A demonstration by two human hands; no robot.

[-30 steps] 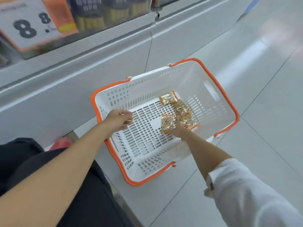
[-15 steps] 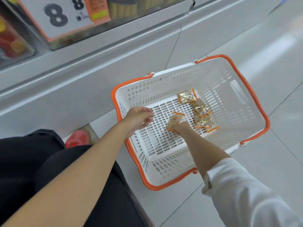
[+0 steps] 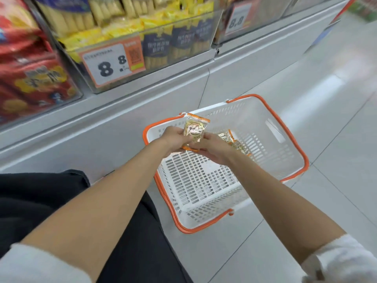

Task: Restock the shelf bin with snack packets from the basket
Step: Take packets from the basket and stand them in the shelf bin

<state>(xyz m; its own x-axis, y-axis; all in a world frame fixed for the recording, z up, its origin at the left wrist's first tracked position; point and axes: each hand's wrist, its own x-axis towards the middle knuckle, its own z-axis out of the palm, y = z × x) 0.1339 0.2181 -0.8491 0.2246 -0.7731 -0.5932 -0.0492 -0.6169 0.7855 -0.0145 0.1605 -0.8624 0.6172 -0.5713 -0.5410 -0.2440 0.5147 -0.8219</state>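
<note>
Pale floor tiles (image 3: 285, 252) nearest me carry the white, orange-rimmed basket (image 3: 204, 211). Over its far left corner, my left grip (image 3: 173, 139) and right grip (image 3: 212, 152) both clamp one gold snack packet (image 3: 194, 129), left on its side edge, right at its lower corner, so it stands upright between them. A few more packets (image 3: 232, 141) lie in the basket just behind the right grip. I'd release one grip, then lift the packet over the clear front of the shelf bin (image 3: 155, 58) beyond.
</note>
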